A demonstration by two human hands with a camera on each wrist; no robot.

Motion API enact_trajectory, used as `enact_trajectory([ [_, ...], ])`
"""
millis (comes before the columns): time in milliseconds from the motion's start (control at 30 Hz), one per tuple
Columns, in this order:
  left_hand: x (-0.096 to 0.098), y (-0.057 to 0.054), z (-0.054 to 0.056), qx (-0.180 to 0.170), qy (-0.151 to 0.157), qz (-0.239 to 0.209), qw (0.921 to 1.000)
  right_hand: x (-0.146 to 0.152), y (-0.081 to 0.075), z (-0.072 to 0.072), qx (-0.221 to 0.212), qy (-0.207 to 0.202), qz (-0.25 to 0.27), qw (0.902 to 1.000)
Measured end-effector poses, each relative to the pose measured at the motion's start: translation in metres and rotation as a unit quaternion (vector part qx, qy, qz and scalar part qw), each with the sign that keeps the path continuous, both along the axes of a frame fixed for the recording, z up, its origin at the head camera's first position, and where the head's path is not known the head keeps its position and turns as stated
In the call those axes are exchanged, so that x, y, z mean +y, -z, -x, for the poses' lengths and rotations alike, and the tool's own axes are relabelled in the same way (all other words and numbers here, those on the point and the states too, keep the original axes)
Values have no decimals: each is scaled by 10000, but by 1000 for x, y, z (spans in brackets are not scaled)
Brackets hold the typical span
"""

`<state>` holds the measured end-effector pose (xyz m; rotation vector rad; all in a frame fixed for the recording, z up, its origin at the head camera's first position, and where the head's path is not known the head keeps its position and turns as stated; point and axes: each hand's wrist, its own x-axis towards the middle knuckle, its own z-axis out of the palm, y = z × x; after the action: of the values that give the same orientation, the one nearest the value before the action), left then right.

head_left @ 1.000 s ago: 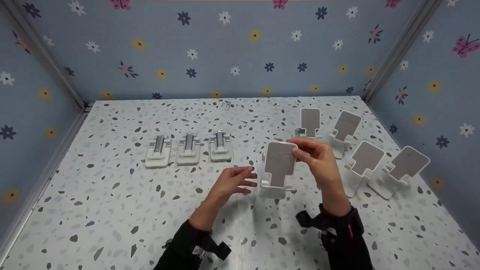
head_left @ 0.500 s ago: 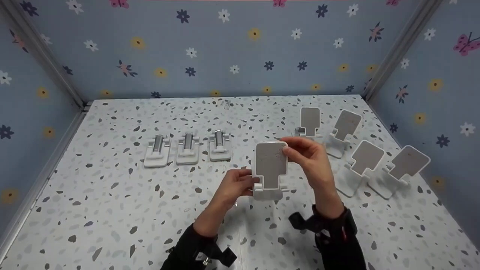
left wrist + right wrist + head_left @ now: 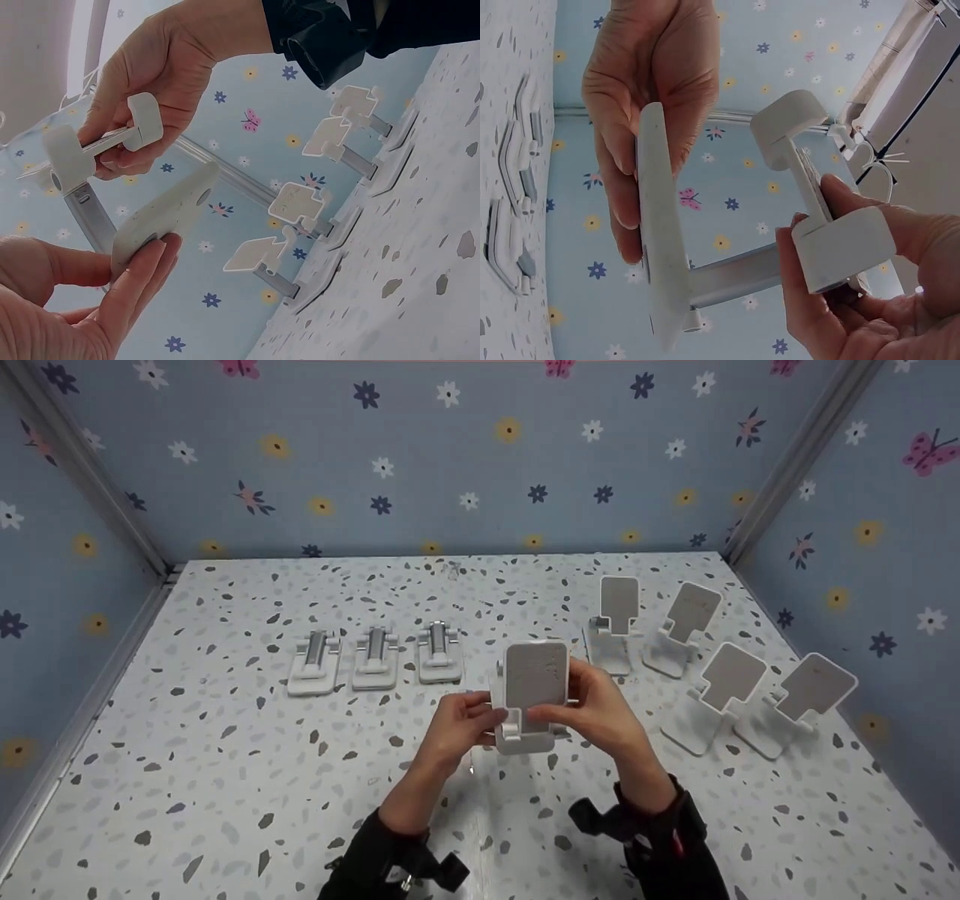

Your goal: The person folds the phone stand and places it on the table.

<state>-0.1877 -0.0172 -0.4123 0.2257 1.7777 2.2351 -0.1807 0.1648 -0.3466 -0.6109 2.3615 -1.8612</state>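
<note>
A white phone stand [image 3: 536,675] with a grey pad is up between both hands, its plate unfolded from the base on a metal arm. My left hand [image 3: 454,727] pinches the stand's base [image 3: 664,225], fingers along the underside in the right wrist view. On the plate, my right hand [image 3: 604,712] grips with its thumb across the grey pad near the lower lip and its fingers behind. The left wrist view shows the two white hooks [image 3: 146,124] of the lip, with the right hand's fingers beside them.
Several unfolded phone stands [image 3: 735,675] stand at the right of the speckled table [image 3: 225,795]. Three folded phone stands [image 3: 315,664] lie in a row left of centre. Flower-patterned walls [image 3: 420,450] enclose the back and sides.
The left hand has come up to the stand and taken its base. My right hand has slid from the plate's top corner down to its lower part. The stand has shifted slightly left.
</note>
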Motion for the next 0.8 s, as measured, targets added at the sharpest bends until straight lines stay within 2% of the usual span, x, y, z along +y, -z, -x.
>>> enact_trajectory([
  [100, 0, 1, 0, 54, -32, 93, 9999, 1, 0, 0, 68, 152, -204, 9997],
  [300, 1, 2, 1, 126, -137, 235, 9996, 0, 2, 4, 139, 377, -54, 9992],
  [400, 2, 1, 0, 113, -101, 189, 9997, -2, 6, 6, 296, 708, -122, 9970],
  [633, 5, -2, -2, 109, -65, 120, 9998, -8, 17, 14, 943, 1439, -254, 9848],
  [800, 7, -2, -5, 5, 16, 22, 10000, -10, 23, 19, 1627, 1761, -421, 9699],
])
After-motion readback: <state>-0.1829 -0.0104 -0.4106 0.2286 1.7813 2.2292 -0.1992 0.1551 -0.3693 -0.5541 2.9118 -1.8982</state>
